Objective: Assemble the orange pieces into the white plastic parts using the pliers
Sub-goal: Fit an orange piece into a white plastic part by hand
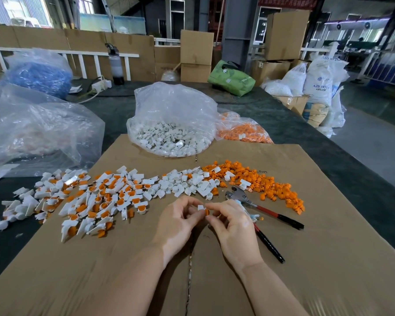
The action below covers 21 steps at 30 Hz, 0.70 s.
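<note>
On the cardboard sheet point(306, 258) covering the worktop, a heap of assembled white-and-orange parts point(82, 201) lies at the left. Just right of it, the left hand point(178, 222) pinches a white plastic part point(200, 207) in its fingertip grip, and the right hand point(232, 226) pinches an orange piece point(207, 212) against it. Loose white parts point(185, 183) lie beyond the hands. The pliers point(263, 207) rest just right of the right hand, beside the loose orange pieces point(267, 185).
</note>
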Motion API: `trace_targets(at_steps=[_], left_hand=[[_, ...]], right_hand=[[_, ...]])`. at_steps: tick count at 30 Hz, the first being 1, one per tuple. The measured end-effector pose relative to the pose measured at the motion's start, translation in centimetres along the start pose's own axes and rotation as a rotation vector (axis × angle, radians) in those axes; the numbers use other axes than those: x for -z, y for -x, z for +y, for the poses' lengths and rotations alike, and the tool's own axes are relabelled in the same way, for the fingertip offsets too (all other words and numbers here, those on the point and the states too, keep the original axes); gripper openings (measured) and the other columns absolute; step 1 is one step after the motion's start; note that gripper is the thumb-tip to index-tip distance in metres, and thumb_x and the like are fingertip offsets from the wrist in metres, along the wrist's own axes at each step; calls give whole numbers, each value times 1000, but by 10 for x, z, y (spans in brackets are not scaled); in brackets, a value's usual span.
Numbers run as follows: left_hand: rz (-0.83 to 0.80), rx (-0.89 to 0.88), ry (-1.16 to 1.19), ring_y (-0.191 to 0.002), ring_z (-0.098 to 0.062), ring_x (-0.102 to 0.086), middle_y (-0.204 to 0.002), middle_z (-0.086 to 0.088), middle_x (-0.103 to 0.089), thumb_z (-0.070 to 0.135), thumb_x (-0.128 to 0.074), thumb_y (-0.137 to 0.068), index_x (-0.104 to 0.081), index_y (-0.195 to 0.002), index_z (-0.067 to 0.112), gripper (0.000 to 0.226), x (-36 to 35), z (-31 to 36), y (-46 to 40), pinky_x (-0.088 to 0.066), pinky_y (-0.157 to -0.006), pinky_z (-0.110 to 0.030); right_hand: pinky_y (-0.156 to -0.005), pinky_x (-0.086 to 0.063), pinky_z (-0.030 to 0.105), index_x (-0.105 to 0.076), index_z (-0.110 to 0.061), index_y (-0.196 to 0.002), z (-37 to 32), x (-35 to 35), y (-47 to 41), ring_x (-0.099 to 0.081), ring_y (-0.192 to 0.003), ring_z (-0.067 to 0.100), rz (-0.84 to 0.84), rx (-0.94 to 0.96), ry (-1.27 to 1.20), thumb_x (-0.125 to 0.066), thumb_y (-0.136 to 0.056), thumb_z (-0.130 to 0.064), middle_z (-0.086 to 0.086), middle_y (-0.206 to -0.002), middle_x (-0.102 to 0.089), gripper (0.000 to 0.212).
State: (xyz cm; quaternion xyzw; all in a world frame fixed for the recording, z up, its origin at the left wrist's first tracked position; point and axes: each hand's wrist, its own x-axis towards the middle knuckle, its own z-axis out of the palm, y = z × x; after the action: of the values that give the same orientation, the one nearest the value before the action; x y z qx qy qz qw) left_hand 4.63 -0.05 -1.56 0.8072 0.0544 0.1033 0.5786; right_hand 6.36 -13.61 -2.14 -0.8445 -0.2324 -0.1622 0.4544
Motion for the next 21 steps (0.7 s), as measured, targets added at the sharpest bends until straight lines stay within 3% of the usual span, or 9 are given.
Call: trace_targets(at_steps=[4, 6, 8, 11, 13, 15, 17, 19, 21], left_hand=[[32, 31, 46, -57, -5, -53, -61, 5, -59, 14, -68, -85, -63, -89, 17, 7, -1, -2, -3, -39, -53, -11], [40, 48, 77, -54, -1, -55, -60, 6, -60, 13, -67, -85, -64, -89, 17, 6, -1, -2, -4, -40, -53, -9], [53, 61, 90, -55, -1, -57, -60, 6, -63, 15, -67, -85, -64, -88, 20, 7, -1, -3, -5, -41, -54, -8], [75, 76, 125, -57, -3, -58, -61, 4, -65, 15, -68, -85, -64, -85, 21, 7, -2, -3, -7, -43, -56, -8], [83, 101, 182, -57, -5, -58, -62, 1, -66, 12, -68, -84, -64, -85, 18, 7, -2, -3, -8, -45, -57, -11], [89, 131, 230, -56, -5, -58, -63, -1, -66, 9, -67, -84, -65, -87, 14, 6, -2, -2, -9, -47, -56, -13], [102, 161, 258, -56, -2, -58, -64, 0, -66, 8, -66, -85, -65, -91, 12, 7, -1, -2, -10, -46, -55, -12], [118, 188, 281, -56, -1, -59, -65, 0, -66, 8, -66, -85, -65, -92, 13, 8, 1, -2, -11, -47, -55, -11], [143, 222, 311, -57, -2, -59, -68, -1, -67, 7, -66, -85, -65, -90, 15, 9, 2, -1, -12, -47, -55, -11]], right_hand=[[-75, -45, 16, -69, -17, -104, 2, 0, 1, -54, -81, 3, 46, -32, 43, -72, -80, -11, -12, -88, -57, 25], [-87, -44, 27, -66, -16, -110, 5, 3, 1, -56, -94, 11, 94, -65, 188, -72, -81, -16, -5, -99, -61, 30], [-99, -33, 35, -58, -17, -122, 6, 9, 0, -49, -113, 19, 105, -168, 397, -66, -85, -25, 0, -117, -57, 38], [-112, -12, 45, -28, -23, -143, 11, 21, -2, -23, -137, 22, -48, -431, 720, -43, -92, -50, 3, -146, -32, 60], [-111, -4, 55, -10, -24, -148, 17, 30, -3, -7, -143, 26, -205, -562, 823, -31, -91, -62, 6, -154, -17, 72], [-110, 0, 59, -4, -27, -149, 21, 37, -2, -4, -143, 27, -296, -600, 843, -25, -91, -64, 6, -155, -14, 73], [-110, -4, 58, -9, -26, -148, 23, 41, -1, -17, -140, 26, -292, -536, 920, -24, -93, -61, 6, -150, -26, 67], [-110, -18, 49, -20, -24, -145, 23, 41, -1, -33, -128, 26, -281, -430, 1028, -25, -96, -55, 6, -138, -37, 59], [-97, -35, 36, -35, -21, -134, 19, 41, -3, -40, -115, 24, -286, -355, 1061, -27, -97, -50, 7, -127, -43, 48]])
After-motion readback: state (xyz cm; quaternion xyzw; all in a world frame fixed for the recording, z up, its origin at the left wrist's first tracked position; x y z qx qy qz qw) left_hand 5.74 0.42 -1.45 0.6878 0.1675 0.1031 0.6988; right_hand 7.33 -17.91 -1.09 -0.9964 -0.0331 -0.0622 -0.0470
